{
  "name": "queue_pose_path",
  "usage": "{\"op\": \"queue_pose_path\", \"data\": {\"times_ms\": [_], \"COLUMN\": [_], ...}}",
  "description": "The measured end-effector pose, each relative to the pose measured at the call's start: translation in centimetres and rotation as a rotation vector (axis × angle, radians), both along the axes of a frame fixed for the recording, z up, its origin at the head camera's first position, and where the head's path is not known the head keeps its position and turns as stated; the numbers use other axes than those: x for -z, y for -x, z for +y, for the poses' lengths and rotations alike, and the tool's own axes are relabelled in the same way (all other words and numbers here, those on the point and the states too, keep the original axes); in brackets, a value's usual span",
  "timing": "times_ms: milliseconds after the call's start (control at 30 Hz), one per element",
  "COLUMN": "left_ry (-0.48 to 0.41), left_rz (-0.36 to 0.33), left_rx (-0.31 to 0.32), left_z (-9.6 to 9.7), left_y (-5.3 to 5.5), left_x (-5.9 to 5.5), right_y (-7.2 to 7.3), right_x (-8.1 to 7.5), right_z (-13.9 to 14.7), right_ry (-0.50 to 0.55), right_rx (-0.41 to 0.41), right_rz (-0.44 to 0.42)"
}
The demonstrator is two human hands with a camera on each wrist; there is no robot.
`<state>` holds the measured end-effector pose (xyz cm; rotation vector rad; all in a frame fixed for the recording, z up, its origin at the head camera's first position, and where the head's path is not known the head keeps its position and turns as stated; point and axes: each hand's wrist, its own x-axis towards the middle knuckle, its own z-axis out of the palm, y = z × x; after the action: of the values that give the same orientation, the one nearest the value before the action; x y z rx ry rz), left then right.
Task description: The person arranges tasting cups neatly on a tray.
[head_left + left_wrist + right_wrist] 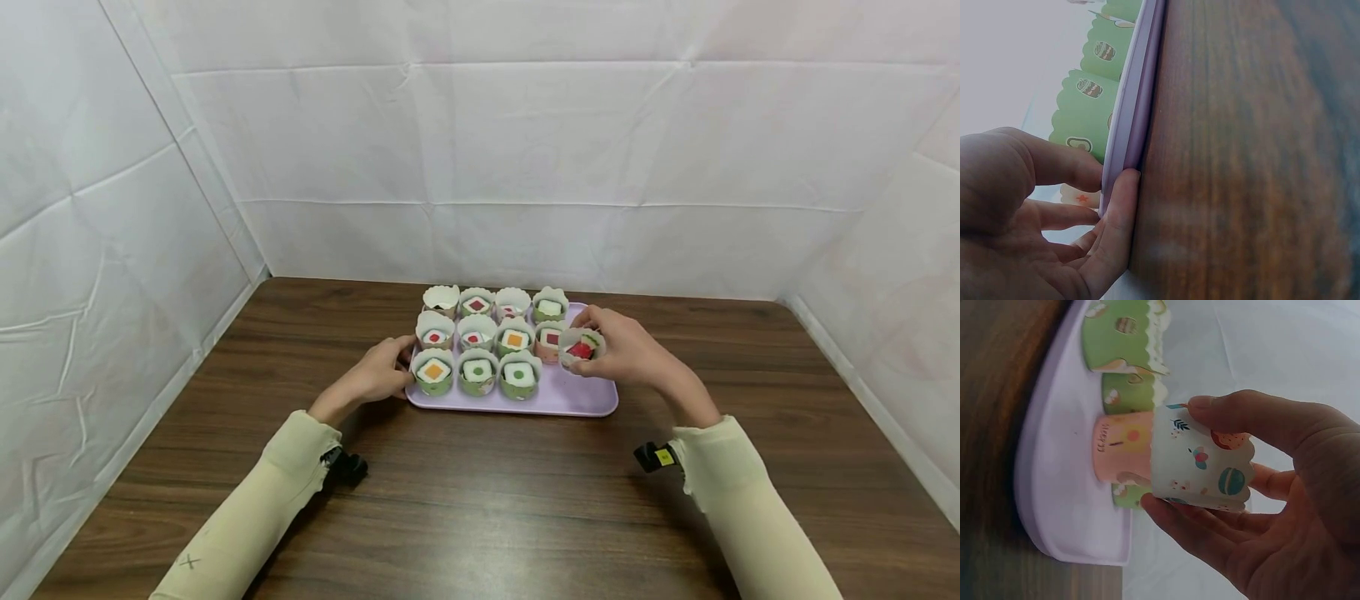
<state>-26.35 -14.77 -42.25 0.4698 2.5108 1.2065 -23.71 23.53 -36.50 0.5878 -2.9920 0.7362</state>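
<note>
Between its thumb and fingers, my right hand [628, 346] holds a white paper baking cup [1200, 459] printed with macarons and leaves. Something red and green shows inside that cup in the head view. It is over the right end of a lilac tray [570, 398]. My left hand [378, 369] pinches the tray's left rim [1124, 134], thumb on one side and fingers on the other. Rows of green, pink and pale paper cups stand on the tray, among them a green cup [1085, 103] near the left thumb and a pink cup [1124, 447] beside the held one.
The tray lies on a dark wooden table [480, 500], close to its back edge. White sheeting [525, 142] hangs behind the table and along both sides. Most cups hold white pieces with coloured centres.
</note>
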Motion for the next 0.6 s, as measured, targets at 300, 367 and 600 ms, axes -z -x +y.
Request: {"op": "queue_pose_path", "data": {"times_ms": [300,367,600], "left_ry": [0.013,0.012,0.011], "left_rz": [0.036,0.036,0.038], "left_rx": [0.014,0.015,0.017], "left_z": [-0.1,-0.1,-0.2], "left_y": [0.1,0.1,0.1], "left_x": [0.1,0.1,0.1], "right_y": [0.0,0.0,-0.1], "right_x": [0.9,1.1,2.0], "right_z": [-0.9,-1.0,-1.6], "right_ry": [-0.025,-0.029,-0.026], "right_rx": [-0.038,-0.036,-0.029], "right_rz": [-0.041,-0.056,-0.097]}}
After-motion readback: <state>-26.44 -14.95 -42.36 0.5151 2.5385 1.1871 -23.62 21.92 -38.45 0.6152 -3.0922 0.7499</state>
